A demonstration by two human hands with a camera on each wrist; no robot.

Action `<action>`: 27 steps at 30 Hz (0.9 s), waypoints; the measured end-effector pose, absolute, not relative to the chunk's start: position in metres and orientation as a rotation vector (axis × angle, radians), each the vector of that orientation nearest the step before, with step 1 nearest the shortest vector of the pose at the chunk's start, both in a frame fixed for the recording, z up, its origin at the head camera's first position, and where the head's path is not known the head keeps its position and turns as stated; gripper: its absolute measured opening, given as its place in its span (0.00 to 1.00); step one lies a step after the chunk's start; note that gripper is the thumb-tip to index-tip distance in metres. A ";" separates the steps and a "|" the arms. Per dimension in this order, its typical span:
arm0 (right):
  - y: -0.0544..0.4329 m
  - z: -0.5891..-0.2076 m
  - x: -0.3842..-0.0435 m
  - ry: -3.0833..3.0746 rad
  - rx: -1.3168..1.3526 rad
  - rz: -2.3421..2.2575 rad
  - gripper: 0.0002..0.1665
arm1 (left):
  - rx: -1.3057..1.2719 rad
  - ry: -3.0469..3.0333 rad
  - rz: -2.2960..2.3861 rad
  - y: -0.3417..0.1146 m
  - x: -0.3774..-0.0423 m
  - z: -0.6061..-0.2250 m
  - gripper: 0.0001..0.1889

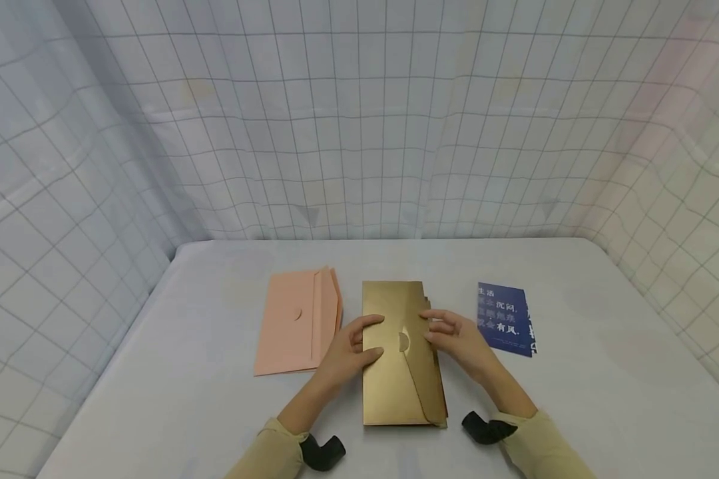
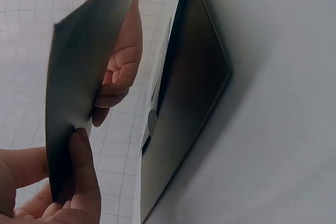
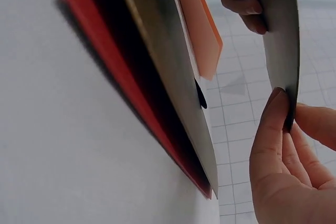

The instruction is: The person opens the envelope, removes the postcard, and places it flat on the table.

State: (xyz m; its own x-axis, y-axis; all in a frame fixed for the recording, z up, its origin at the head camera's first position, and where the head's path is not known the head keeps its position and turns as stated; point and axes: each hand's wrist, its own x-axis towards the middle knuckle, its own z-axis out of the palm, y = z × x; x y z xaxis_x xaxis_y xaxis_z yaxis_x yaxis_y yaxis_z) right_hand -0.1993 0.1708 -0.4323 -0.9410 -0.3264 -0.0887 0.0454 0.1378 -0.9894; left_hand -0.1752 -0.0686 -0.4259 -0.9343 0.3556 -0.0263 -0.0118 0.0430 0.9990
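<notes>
Between my hands is a gold envelope (image 1: 389, 309) with a half-round tab and a slanted flap. My left hand (image 1: 349, 351) pinches its left edge, thumb on one face and fingers on the other. On the opposite edge, my right hand (image 1: 464, 340) pinches it the same way. Both wrist views show the held envelope (image 2: 79, 72) raised above the table. Beneath it lies another gold envelope (image 3: 176, 66), its edge standing up over a red surface (image 3: 128, 85). From above, the held envelope hides most of what lies under it.
Pink envelopes (image 1: 287, 326) lie in a pile to the left, flap edges lifted on their right side. Blue cards with white lettering (image 1: 503, 319) are on the right. A white cloth covers the table (image 1: 216, 319), and grid-patterned curtains (image 1: 365, 133) hang around it.
</notes>
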 end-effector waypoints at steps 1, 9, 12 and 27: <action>0.169 -0.432 -0.199 2.148 -0.263 -1.877 0.30 | 0.353 2.052 1.992 -0.068 -0.175 -0.426 0.29; 0.154 -0.431 -0.193 2.283 -0.232 -1.859 0.36 | 0.311 2.075 2.151 -0.060 -0.168 -0.423 0.30; 0.151 -0.431 -0.190 2.322 -0.287 -1.828 0.41 | 0.298 2.088 2.201 -0.056 -0.166 -0.424 0.30; 0.148 -0.435 -0.186 2.746 -0.672 -1.543 0.41 | 0.283 2.117 2.242 -0.052 -0.161 -0.423 0.30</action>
State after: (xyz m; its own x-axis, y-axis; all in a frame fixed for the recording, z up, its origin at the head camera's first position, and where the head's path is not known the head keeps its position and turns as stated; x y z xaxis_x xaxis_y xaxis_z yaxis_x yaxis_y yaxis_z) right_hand -0.1856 0.1477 -0.4346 -0.9098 -0.3177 0.2670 -0.3933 0.4548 -0.7991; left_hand -0.1610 -0.0518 -0.4231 -0.9823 0.1575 0.1012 0.0920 -0.0647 0.9937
